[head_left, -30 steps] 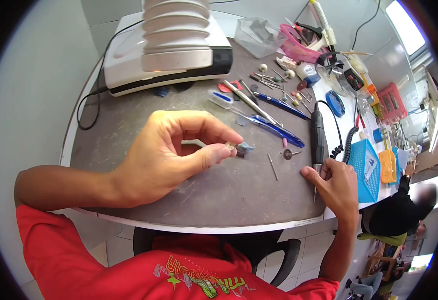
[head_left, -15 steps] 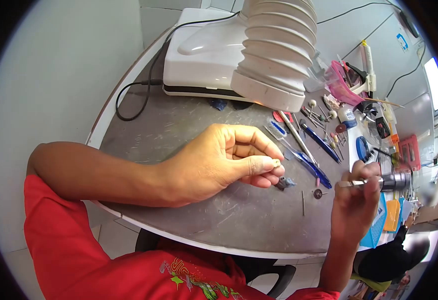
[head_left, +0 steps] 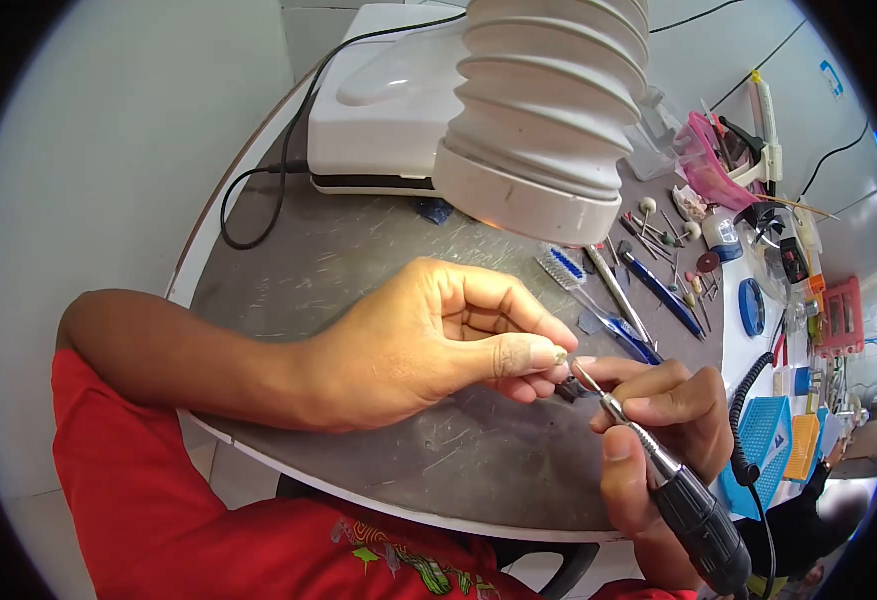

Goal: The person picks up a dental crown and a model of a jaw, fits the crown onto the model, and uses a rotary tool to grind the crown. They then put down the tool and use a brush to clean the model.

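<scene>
Between the thumb and fingertips of my left hand is pinched a small yellowish, tooth-like piece, mostly covered by the fingers. My right hand grips a rotary handpiece with a black body and a silver nose, slanting up to the left. Its thin bur points at the small piece, the tip close beside it. A dark little lump lies on the table behind the fingertips, partly hidden.
A white ribbed suction hose hangs over the table, beside a white machine. Right of my hands lie a blue toothbrush, a blue pen-like tool and several burs. Farther right stand a pink bin and a blue basket.
My right hand has swung in from the right, turning the handpiece so its bur points at the small piece. My left hand keeps its pinch. The view has shifted slightly.
</scene>
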